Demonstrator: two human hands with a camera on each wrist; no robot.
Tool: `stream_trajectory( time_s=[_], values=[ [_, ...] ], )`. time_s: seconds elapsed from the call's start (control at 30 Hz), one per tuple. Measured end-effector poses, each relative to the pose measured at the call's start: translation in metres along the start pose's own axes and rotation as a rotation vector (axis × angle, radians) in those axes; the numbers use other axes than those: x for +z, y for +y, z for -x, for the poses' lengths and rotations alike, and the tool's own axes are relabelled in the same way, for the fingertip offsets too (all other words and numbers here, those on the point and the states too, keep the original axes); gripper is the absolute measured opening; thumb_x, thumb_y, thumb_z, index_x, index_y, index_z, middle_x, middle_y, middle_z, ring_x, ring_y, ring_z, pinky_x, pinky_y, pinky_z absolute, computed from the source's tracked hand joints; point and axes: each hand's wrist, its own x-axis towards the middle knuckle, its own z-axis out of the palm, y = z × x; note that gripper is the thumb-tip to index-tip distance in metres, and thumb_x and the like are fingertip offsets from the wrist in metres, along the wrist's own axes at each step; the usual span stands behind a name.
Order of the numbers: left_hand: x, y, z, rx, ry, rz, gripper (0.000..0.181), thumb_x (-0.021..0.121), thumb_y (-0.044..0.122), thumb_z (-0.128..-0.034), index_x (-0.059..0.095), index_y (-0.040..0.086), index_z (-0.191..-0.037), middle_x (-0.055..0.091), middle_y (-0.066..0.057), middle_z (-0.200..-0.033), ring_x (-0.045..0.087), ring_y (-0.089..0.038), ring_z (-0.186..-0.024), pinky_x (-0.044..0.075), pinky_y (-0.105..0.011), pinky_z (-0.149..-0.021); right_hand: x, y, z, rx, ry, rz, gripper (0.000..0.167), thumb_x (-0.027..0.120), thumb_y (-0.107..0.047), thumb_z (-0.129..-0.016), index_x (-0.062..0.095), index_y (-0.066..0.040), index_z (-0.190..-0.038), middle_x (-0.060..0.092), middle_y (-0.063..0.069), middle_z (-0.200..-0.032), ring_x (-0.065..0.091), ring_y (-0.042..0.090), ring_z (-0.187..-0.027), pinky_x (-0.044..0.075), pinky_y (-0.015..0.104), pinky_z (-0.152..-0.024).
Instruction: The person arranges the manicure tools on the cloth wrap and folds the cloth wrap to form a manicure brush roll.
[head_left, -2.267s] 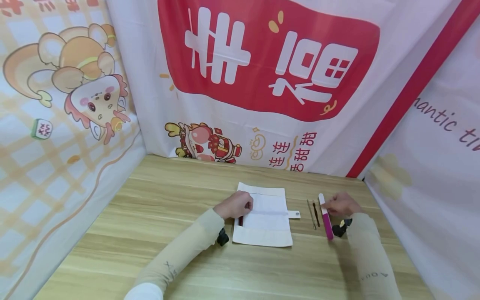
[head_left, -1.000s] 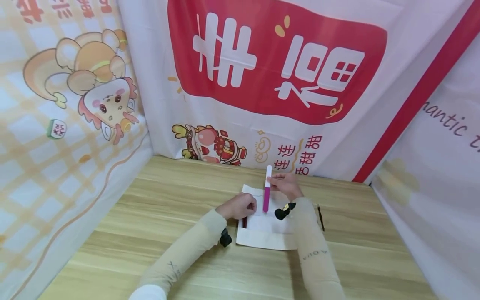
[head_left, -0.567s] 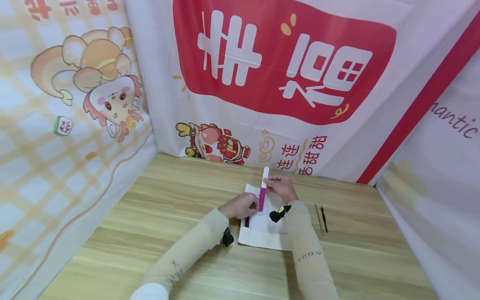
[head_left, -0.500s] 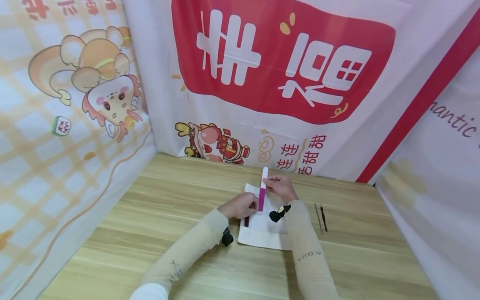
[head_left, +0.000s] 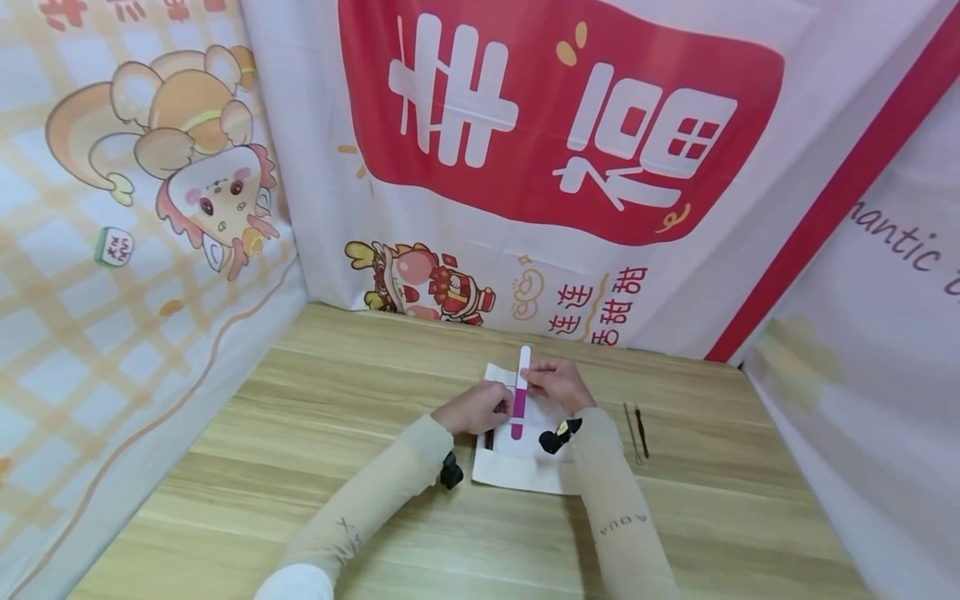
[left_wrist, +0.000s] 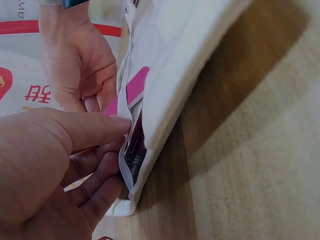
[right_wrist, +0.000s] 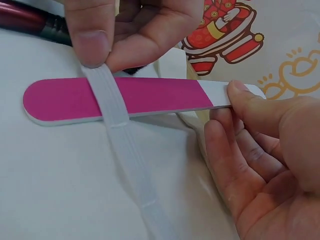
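Note:
An open white pouch (head_left: 525, 477) lies on the wooden table, with a white elastic band (right_wrist: 134, 155) running across it. My left hand (head_left: 480, 407) pinches this band between thumb and fingers and lifts it off the cloth. A pink and white nail file (right_wrist: 160, 97) passes beneath the raised band, its rounded pink end sticking out on the near side. My right hand (head_left: 561, 383) pinches the file's white end. Beside my left fingers, a brush with a dark red handle (right_wrist: 25, 19) sits in the pouch, its bristles partly hidden.
To the right of the pouch lie two slender tools, a dark brown one (head_left: 642, 433) and a thin silvery one (head_left: 632, 433). Printed cloth (head_left: 450, 200) hangs behind the table and along both sides.
My right hand has picked the nail file off the table at right, carried it left over the pouch and slid its pink end under the band. My left hand stays at the band.

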Motion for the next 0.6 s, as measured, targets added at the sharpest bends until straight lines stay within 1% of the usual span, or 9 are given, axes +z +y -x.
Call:
stream_trajectory(
  time_s=[0.17, 0.3, 0.4, 0.47, 0.6],
  values=[
    [-0.001, 0.002, 0.000, -0.025, -0.005, 0.006, 0.014, 0.068, 0.003, -0.0986, 0.074, 0.008, -0.087, 0.066, 0.002, -0.080, 0.056, -0.011, -0.077, 0.049, -0.027, -0.078, -0.002, 0.003, 0.007, -0.009, -0.031, 0.063, 0.022, 0.081, -0.017, -0.094, 0.076, 0.001, -0.105, 0.076, 0.005, -0.085, 0.072, 0.013, -0.077, 0.059, 0.024, -0.074],
    [-0.002, 0.003, 0.000, -0.037, -0.012, 0.001, 0.012, 0.067, 0.004, -0.1000, 0.074, 0.008, -0.090, 0.066, 0.002, -0.082, 0.056, -0.011, -0.079, 0.049, -0.027, -0.080, -0.005, 0.005, 0.009, 0.029, -0.056, 0.122, 0.016, 0.080, -0.017, -0.094, 0.079, -0.003, -0.102, 0.078, 0.004, -0.086, 0.071, 0.011, -0.078, 0.059, 0.023, -0.074],
    [-0.001, 0.002, 0.000, -0.041, -0.012, 0.005, 0.012, 0.067, 0.004, -0.1001, 0.074, 0.008, -0.091, 0.066, 0.002, -0.083, 0.056, -0.011, -0.079, 0.049, -0.026, -0.081, -0.007, 0.005, 0.010, 0.061, -0.093, 0.159, 0.015, 0.080, -0.016, -0.095, 0.080, -0.005, -0.104, 0.079, 0.004, -0.090, 0.072, 0.010, -0.081, 0.060, 0.024, -0.076],
    [-0.001, 0.002, 0.000, -0.041, -0.007, 0.003, 0.012, 0.067, 0.005, -0.1000, 0.073, 0.009, -0.090, 0.066, 0.002, -0.083, 0.056, -0.011, -0.079, 0.049, -0.026, -0.081, -0.007, 0.005, 0.011, 0.072, -0.126, 0.173, 0.016, 0.079, -0.015, -0.095, 0.080, -0.003, -0.107, 0.080, 0.005, -0.094, 0.072, 0.010, -0.083, 0.061, 0.024, -0.078],
    [0.001, 0.001, 0.000, -0.026, 0.009, -0.019, 0.015, 0.067, 0.004, -0.0992, 0.071, 0.009, -0.086, 0.062, 0.002, -0.079, 0.055, -0.012, -0.079, 0.048, -0.027, -0.080, -0.009, 0.005, 0.012, 0.096, -0.184, 0.169, 0.019, 0.078, -0.011, -0.095, 0.079, 0.000, -0.111, 0.080, 0.009, -0.102, 0.073, 0.011, -0.085, 0.062, 0.026, -0.078]
  ],
)
